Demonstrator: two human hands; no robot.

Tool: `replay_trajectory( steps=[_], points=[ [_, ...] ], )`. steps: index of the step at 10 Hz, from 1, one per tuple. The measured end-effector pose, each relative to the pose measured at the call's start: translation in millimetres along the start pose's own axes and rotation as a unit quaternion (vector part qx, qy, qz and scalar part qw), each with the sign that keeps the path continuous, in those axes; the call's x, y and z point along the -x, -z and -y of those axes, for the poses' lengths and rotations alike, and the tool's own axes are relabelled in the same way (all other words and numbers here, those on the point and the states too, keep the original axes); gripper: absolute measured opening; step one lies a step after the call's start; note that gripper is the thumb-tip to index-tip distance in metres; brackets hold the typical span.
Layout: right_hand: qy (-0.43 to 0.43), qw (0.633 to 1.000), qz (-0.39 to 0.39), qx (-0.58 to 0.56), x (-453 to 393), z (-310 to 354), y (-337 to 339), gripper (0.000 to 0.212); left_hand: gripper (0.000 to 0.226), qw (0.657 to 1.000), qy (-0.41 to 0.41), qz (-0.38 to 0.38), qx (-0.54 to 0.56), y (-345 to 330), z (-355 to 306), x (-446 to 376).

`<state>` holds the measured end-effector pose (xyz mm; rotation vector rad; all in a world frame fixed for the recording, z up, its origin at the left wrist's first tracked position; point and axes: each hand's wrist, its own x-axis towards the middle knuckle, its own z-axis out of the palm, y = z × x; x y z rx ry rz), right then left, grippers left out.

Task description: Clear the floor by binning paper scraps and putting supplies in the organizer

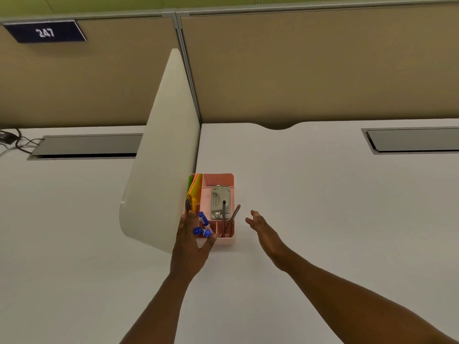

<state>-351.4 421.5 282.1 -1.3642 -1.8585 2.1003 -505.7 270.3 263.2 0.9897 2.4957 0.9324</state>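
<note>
Head view looks down on a pink organizer (224, 240) that stands on a white desk (323, 219), tight against a pale side divider (159, 157). The left hand (190, 244) is at the organizer's near-left corner, fingers stretched up along the divider side and thumb hooked toward the front wall; whether it is gripping the blue markers (203, 225) or only bracing the box I cannot tell, since the marker caps sit right at the thumb. The right hand (263, 225) hangs just right of the organizer, fingers spread and loose, holding nothing. Beyond the left fingertips stand coloured paper sheets (193, 187) and a yellow item (194, 203); to the right of the thumb lie a grey stapler (219, 202) and two dark pens (229, 219) that lean past the rim toward the free hand. The risks, as I judge them: the markers could slip over the near wall if the thumb lets go early, and the right hand, moving in, could knock the leaning pens out or shove the light box along the desk. No paper scraps or bin show.
</note>
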Motion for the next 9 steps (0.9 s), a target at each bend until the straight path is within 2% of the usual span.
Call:
replay_trajectory(
  steps=[2, 4, 6, 7, 8, 9],
  points=[
    [-0.009, 0.998, -0.042, 0.052, 35.0, -23.0, 6.5, 0.058, 0.098, 0.999, -0.001, 0.018, 0.031, 4.6, -2.6, 0.5],
    [0.001, 0.995, -0.090, 0.053, 61.0, -44.0, 15.6, 0.052, 0.105, 0.999, 0.032, -0.010, 0.019, -2.0, -3.7, 13.8],
    [0.029, 0.987, -0.144, 0.059, 94.0, -60.5, 18.0, 0.053, 0.092, 0.995, 0.073, -0.057, -0.032, -13.4, -11.6, 62.4],
    [0.065, 0.980, -0.154, 0.105, 110.8, -66.2, 18.8, 0.060, 0.086, 0.994, 0.063, -0.058, -0.067, -15.4, -17.9, 81.4],
    [0.124, 0.931, -0.184, 0.289, 127.7, -73.5, 21.7, 0.070, 0.079, 0.993, 0.011, -0.062, -0.104, -10.0, -30.9, 103.9],
    [0.194, 0.825, -0.209, 0.488, 144.1, -83.4, 28.1, 0.074, 0.079, 0.989, -0.040, -0.044, -0.138, -10.2, -40.5, 125.8]
  ],
)
